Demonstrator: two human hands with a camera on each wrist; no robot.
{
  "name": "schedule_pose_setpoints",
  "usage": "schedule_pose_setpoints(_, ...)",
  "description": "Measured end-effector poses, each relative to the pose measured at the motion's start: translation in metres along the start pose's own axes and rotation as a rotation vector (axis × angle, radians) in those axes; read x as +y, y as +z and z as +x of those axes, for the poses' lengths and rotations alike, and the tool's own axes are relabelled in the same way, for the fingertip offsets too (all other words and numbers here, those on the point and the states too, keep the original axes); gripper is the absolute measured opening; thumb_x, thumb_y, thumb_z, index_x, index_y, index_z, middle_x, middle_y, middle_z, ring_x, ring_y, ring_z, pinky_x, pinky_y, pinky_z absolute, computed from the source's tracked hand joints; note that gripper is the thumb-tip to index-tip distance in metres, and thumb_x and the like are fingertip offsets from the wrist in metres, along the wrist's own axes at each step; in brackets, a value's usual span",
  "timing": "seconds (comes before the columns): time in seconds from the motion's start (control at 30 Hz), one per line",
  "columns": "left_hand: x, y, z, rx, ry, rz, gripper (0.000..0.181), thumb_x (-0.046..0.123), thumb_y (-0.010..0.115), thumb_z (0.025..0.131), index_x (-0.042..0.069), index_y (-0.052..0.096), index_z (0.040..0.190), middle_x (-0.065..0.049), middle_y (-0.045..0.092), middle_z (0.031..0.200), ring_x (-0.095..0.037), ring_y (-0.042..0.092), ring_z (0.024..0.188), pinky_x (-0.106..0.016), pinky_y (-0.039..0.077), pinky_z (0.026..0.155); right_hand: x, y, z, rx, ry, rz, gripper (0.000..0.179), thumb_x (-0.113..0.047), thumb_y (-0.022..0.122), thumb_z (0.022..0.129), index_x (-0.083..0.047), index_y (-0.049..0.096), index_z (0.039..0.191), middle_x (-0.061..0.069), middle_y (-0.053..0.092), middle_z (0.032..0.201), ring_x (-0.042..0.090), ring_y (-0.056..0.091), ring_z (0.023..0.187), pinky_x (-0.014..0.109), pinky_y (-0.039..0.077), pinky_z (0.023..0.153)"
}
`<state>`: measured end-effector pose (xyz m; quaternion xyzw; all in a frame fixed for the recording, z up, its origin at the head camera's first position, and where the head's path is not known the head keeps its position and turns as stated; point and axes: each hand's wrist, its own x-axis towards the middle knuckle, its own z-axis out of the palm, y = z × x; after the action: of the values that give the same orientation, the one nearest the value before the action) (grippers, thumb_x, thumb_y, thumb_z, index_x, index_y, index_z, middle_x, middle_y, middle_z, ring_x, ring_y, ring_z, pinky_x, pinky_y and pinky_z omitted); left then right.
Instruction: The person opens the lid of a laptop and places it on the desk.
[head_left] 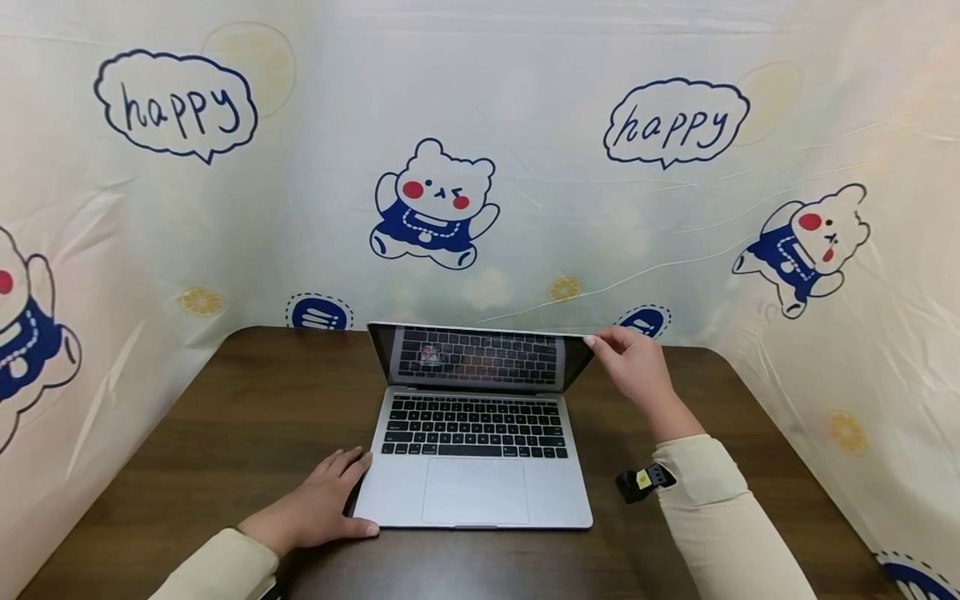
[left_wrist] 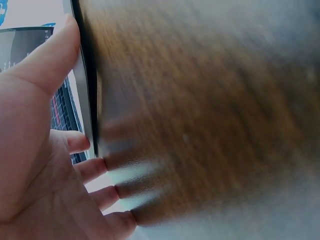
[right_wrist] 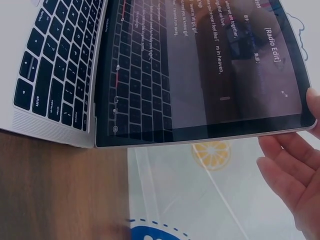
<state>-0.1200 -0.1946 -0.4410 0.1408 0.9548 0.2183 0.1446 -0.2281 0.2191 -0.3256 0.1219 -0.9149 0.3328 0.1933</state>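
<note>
A silver laptop (head_left: 476,492) stands unfolded on the wooden table, its black keyboard (head_left: 476,427) facing up. Its screen (right_wrist: 210,65) shows lines of text and a reflection of the keys. My right hand (head_left: 636,367) pinches the lid's upper right corner between thumb and fingers. In the right wrist view the thumb lies on the screen side, with the fingers (right_wrist: 285,155) at the edge and behind. At the base's front left corner rests my left hand (head_left: 318,504). Its thumb (left_wrist: 57,52) touches the front edge, and the spread fingers reach along the left side and down to the tabletop.
The brown table (head_left: 225,417) extends on both sides of the laptop. Behind it and at the sides hangs a pale curtain (head_left: 540,208) printed with bears and "happy" bubbles. A black strap with a small device (head_left: 645,482) sits at the right sleeve cuff.
</note>
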Motion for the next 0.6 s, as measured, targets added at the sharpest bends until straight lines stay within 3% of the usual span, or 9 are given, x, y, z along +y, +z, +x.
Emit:
schedule_pose_setpoints(0.4,0.0043,-0.0029,-0.0005,-0.021,-0.034,0.011,0.103,0.056,0.078,0.071,-0.003,0.037,0.144,-0.03,0.03,0.148,-0.054,0.022,0.136,-0.067,0.028,0.103,0.0005,-0.0006,0.0029,-0.011,0.009,0.012,0.026,-0.024,0.062,0.096,0.0,0.07,0.1,0.018,0.07,0.097,0.029,0.061,0.084,0.046,0.052,0.075)
schedule_pose_setpoints(0.6,0.0031,-0.0019,-0.0006,-0.009,-0.024,0.019,0.103,0.056,0.079,0.07,-0.004,0.038,0.144,-0.03,0.03,0.148,-0.054,0.022,0.136,-0.066,0.028,0.103,0.0004,-0.001,0.0047,-0.017,0.013,0.002,0.026,-0.025,0.062,0.096,-0.001,0.071,0.1,0.016,0.07,0.095,0.026,0.058,0.08,0.04,0.051,0.072)
